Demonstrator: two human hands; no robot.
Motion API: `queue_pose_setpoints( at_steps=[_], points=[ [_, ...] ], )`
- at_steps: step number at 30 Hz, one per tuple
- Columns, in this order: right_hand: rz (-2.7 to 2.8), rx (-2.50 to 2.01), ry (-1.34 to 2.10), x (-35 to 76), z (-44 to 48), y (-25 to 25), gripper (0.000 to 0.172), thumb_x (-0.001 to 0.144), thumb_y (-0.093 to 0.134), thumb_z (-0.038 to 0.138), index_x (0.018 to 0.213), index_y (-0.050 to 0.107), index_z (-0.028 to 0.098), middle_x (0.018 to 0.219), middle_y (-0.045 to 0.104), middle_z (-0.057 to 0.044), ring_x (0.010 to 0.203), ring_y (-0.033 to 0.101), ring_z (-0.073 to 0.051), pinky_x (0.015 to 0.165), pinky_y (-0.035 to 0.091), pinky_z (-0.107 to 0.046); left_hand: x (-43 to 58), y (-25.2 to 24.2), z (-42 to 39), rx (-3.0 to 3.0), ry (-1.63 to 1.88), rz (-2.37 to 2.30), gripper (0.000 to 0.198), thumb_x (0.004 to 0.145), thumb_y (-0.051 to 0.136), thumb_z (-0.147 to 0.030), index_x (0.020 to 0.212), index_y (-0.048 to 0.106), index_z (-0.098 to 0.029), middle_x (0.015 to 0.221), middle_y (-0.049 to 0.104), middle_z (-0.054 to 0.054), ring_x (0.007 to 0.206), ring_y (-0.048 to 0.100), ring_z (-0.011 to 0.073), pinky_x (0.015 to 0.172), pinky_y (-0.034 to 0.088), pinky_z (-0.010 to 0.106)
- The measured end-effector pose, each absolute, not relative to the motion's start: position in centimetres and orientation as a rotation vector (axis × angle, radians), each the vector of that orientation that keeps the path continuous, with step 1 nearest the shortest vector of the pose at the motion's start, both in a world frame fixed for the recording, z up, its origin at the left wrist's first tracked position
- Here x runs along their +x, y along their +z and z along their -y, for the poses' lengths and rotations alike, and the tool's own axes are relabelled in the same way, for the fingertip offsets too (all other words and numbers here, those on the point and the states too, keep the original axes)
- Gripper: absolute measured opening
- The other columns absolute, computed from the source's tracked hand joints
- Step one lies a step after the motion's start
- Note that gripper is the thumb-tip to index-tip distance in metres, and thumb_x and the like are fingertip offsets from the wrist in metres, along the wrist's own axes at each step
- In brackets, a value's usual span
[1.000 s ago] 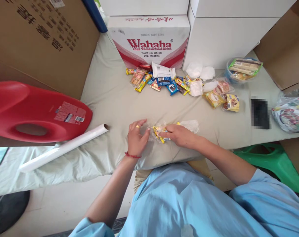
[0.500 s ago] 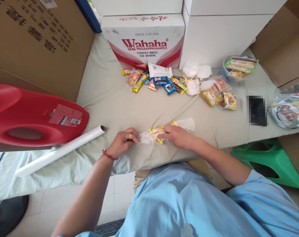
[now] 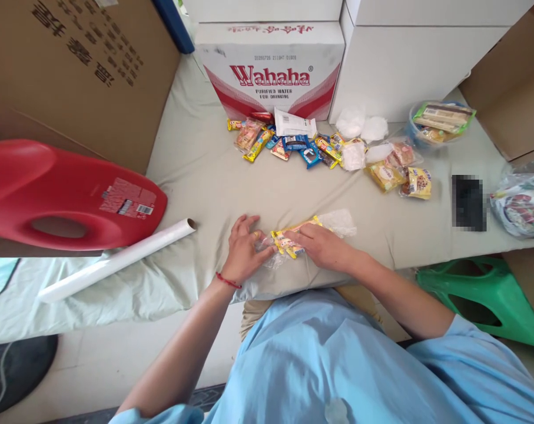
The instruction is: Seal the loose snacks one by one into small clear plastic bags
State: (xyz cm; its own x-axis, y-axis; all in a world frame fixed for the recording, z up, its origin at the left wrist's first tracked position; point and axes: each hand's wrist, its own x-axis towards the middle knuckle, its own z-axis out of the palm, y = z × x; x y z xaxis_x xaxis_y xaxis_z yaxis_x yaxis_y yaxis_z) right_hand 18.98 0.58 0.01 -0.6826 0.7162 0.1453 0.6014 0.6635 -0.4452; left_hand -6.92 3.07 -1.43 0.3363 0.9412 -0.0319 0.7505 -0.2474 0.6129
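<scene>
Left hand (image 3: 244, 250), fingers spread, touched film (image 3: 273, 259); right hand (image 3: 323, 245) lay over yellow packets (image 3: 281, 241), grip unclear. Snacks (image 3: 295, 142) sat far, roll (image 3: 120, 259) left.

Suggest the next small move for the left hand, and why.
I'd probably fold the loose clear plastic inward over the yellow snack packets with the left hand. The plastic spreads crumpled past the packets' left end, right at that hand, while the right hand rests on the packets and could likely steady them.
</scene>
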Motion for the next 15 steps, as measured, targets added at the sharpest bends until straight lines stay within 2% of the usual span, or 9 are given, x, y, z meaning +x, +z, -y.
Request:
queue_pose_setpoints(
  at_steps=[1, 3, 5, 7, 8, 9, 11, 13, 15],
  points=[
    [2.594, -1.033, 0.521, 19.0, -0.5, 0.2, 0.042, 0.098, 0.046, 0.007, 0.135, 0.063, 0.017, 0.102, 0.063, -0.011, 0.099, 0.055, -0.025, 0.089, 0.047, -0.038, -7.0, -1.2, -2.6, 2.056, 0.481, -1.470, 0.025, 0.077, 0.076, -0.043, 0.075, 0.068, -0.020, 0.149, 0.053, 0.012, 0.150, 0.029, 0.0397, 0.122, 0.030, 0.058],
    [2.633, -1.001, 0.510, 19.2, -0.2, 0.6, 0.035, 0.100, 0.049, 0.013, 0.130, 0.067, 0.015, 0.096, 0.062, -0.011, 0.095, 0.053, -0.025, 0.090, 0.047, -0.039, -7.2, -0.5, -1.5, 1.972, 0.543, -1.470, 0.024, 0.078, 0.073, -0.043, 0.074, 0.067, -0.020, 0.137, 0.062, 0.012, 0.136, 0.048, 0.0350, 0.115, 0.040, 0.053],
    [2.654, -0.998, 0.506, 19.4, 0.1, 1.0, 0.035, 0.101, 0.051, 0.015, 0.132, 0.067, 0.014, 0.097, 0.063, -0.012, 0.095, 0.051, -0.026, 0.091, 0.046, -0.040, -7.0, 0.3, -0.6, 1.785, 0.598, -1.505, 0.024, 0.080, 0.071, -0.044, 0.076, 0.066, -0.021, 0.106, 0.071, 0.009, 0.101, 0.066, 0.0258, 0.094, 0.053, 0.042],
    [2.666, -1.012, 0.503, 19.5, 0.4, 1.3, 0.037, 0.101, 0.052, 0.016, 0.136, 0.064, 0.014, 0.098, 0.064, -0.012, 0.095, 0.049, -0.026, 0.091, 0.046, -0.041, -6.2, 1.2, 0.0, 1.517, 0.640, -1.529, 0.026, 0.080, 0.072, -0.046, 0.076, 0.062, -0.021, 0.076, 0.066, 0.001, 0.068, 0.062, 0.0173, 0.067, 0.052, 0.031],
    [2.671, -1.017, 0.500, 19.5, 0.6, 1.3, 0.038, 0.101, 0.052, 0.017, 0.138, 0.064, 0.015, 0.098, 0.064, -0.012, 0.096, 0.049, -0.026, 0.091, 0.046, -0.041, -5.5, 1.6, 0.2, 1.383, 0.666, -1.520, 0.028, 0.079, 0.073, -0.046, 0.076, 0.060, -0.021, 0.068, 0.062, -0.002, 0.059, 0.058, 0.0150, 0.059, 0.049, 0.028],
    [2.674, -1.024, 0.493, 19.5, 0.7, 1.3, 0.039, 0.101, 0.052, 0.017, 0.139, 0.063, 0.015, 0.099, 0.064, -0.012, 0.096, 0.049, -0.026, 0.091, 0.047, -0.041, -4.7, 1.9, 0.3, 1.259, 0.700, -1.495, 0.029, 0.077, 0.075, -0.046, 0.076, 0.059, -0.021, 0.064, 0.060, -0.003, 0.055, 0.057, 0.0137, 0.055, 0.046, 0.026],
    [2.675, -1.039, 0.485, 19.4, 1.0, 1.1, 0.039, 0.102, 0.052, 0.016, 0.139, 0.062, 0.014, 0.099, 0.064, -0.012, 0.096, 0.049, -0.027, 0.091, 0.048, -0.042, -2.8, 2.2, 0.1, 1.078, 0.779, -1.411, 0.030, 0.075, 0.078, -0.045, 0.079, 0.060, -0.021, 0.065, 0.063, -0.003, 0.055, 0.060, 0.0135, 0.058, 0.049, 0.026],
    [2.660, -1.070, 0.496, 19.2, 1.2, 0.8, 0.036, 0.102, 0.051, 0.016, 0.135, 0.064, 0.013, 0.099, 0.064, -0.013, 0.098, 0.050, -0.027, 0.091, 0.049, -0.043, -1.0, 2.1, -0.4, 0.995, 0.828, -1.357, 0.026, 0.078, 0.074, -0.043, 0.086, 0.064, -0.020, 0.073, 0.068, 0.000, 0.061, 0.066, 0.0154, 0.066, 0.055, 0.030],
    [2.613, -1.093, 0.532, 19.1, 1.4, 0.7, 0.034, 0.101, 0.050, 0.014, 0.131, 0.066, 0.013, 0.103, 0.065, -0.014, 0.103, 0.052, -0.028, 0.094, 0.050, -0.046, 0.4, 1.7, -0.6, 1.124, 0.832, -1.352, 0.020, 0.085, 0.064, -0.037, 0.094, 0.069, -0.019, 0.088, 0.072, 0.005, 0.076, 0.071, 0.0187, 0.079, 0.059, 0.035]
  ],
)
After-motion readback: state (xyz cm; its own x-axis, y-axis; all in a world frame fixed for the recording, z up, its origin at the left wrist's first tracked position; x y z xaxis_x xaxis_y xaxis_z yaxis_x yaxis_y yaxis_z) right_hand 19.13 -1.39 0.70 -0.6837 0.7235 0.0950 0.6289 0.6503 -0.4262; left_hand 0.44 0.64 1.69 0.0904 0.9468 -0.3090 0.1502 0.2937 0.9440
